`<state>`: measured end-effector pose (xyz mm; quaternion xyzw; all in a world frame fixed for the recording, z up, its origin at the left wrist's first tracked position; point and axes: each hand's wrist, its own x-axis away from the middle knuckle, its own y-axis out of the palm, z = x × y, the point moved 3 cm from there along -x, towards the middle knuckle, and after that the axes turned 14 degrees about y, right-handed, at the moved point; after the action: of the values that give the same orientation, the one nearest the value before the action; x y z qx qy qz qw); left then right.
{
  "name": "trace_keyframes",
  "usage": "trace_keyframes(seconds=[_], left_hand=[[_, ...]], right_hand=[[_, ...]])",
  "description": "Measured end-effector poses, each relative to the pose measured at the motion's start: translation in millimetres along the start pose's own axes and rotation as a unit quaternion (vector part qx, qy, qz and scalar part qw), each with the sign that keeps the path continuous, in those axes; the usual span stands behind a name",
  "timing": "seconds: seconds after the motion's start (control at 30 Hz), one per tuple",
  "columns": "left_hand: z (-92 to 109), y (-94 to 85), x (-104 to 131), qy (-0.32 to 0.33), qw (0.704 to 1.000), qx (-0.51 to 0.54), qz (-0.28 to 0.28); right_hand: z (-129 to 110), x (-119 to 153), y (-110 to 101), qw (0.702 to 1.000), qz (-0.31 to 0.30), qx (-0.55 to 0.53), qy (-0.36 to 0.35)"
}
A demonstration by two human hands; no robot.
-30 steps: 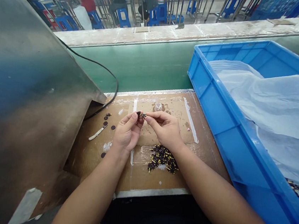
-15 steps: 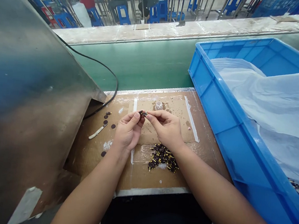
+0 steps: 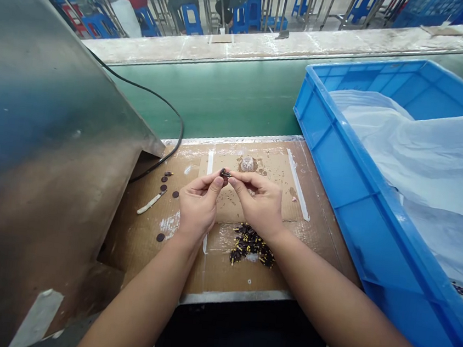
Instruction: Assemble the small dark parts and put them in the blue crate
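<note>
With left hand (image 3: 199,206) and right hand (image 3: 259,201), pinches a small dark part (image 3: 225,173) between thumbs and fingers, above the cardboard-covered desk (image 3: 135,257). Toward the near edge, beside the right forearm: a tangled heap (image 3: 249,244) of glossy black bits with yellow tips. Toward the left edge: flat round discs (image 3: 161,237), a slim pale tool (image 3: 149,203). Along the right edge: a ribbed blue plastic crate (image 3: 339,174), with thin, wrinkled white sheeting (image 3: 432,156) inside. Partly hidden by fingertips: the pinched part, too small for detail. Cut off at right: the crate.
</note>
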<state>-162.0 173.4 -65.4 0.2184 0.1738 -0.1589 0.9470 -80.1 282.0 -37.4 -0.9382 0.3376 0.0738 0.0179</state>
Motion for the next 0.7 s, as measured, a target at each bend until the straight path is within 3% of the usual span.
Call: trace_keyframes(seconds=[0.27, 0.5, 0.7], left_hand=[[9, -2.3, 3, 0.095, 0.985, -0.134, -0.048], [25, 1.0, 0, 0.202, 0.940, -0.261, -0.086], [26, 0.3, -1, 0.212, 0.938, -0.262, -0.086]], right_hand=[[-6, 1, -3, 0.998, 0.015, 0.057, -0.031], [-9, 0, -8, 0.972, 0.032, 0.153, -0.174], [-9, 4, -7, 0.956, 0.031, 0.188, -0.221]])
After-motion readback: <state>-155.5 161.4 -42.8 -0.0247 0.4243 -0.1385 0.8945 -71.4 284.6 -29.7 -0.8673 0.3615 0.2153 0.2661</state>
